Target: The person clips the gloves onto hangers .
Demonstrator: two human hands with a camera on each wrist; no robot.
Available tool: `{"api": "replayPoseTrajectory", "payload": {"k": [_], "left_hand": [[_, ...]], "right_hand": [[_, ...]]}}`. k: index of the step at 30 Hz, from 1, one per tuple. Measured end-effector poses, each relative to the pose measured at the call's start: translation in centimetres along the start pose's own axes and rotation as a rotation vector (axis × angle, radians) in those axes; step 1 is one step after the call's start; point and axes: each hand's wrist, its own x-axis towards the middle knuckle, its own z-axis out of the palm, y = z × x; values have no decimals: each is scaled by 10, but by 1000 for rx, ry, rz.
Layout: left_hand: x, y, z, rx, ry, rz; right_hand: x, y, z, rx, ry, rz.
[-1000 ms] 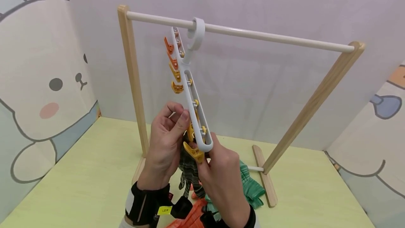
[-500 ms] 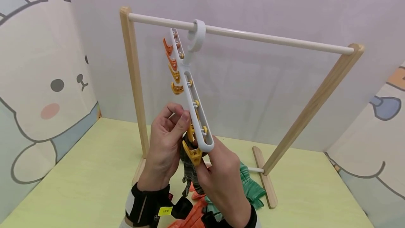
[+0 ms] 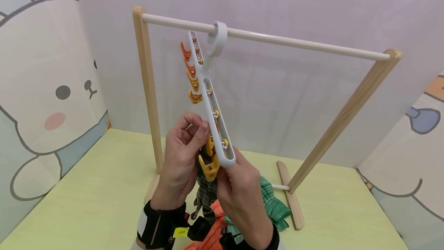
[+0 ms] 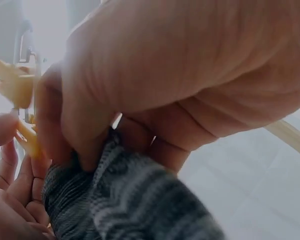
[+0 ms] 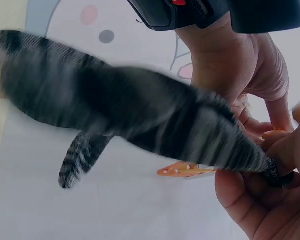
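From the white rail (image 3: 284,39) hangs a white clip hanger (image 3: 215,126), its yellow clips along the near half. My left hand (image 3: 182,161) is at the hanger's left side, thumb and fingertips pinching the gathered end of a dark grey striped knit glove (image 4: 135,185). In the right wrist view that glove (image 5: 155,110) hangs long, with one finger sticking out, and its narrow end runs in between the curled fingers of my right hand (image 5: 260,205). A yellow clip (image 3: 209,169) at the hanger's near end stands just beside my right thumb. A second yellow clip (image 3: 209,146) is between both hands.
Wooden posts (image 3: 343,122) carry the rail on both sides. Orange knitwear (image 3: 211,234) and green striped knitwear (image 3: 274,203) lie on the pale yellow table (image 3: 86,188) below my hands. Orange clips (image 3: 185,51) hang at the hanger's far end. Cartoon-printed walls stand around.
The nearest yellow clip has turned, its prongs now pointing more upward. My right hand has shifted slightly left, and the glove's lower end has swung. My left hand holds nearly still.
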Motion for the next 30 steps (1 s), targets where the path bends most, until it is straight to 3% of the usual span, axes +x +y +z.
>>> {"api": "replayPoseTrajectory", "payload": {"k": [8,16,20,27,30], "left_hand": [[0,0,0,-4,8,-9],[1,1,0,-13,18,1],[1,1,1,-16,27,6],[1,0,2,-24,23,24],[2,-2,1,-29,17,27]], "right_hand": [[2,3,1,105,-30,34],[2,0,-1,28,12,7],[2,0,-1,61,76,-61],[6,0,2,120,284,-228],[8,1,3,121,343,-241]]}}
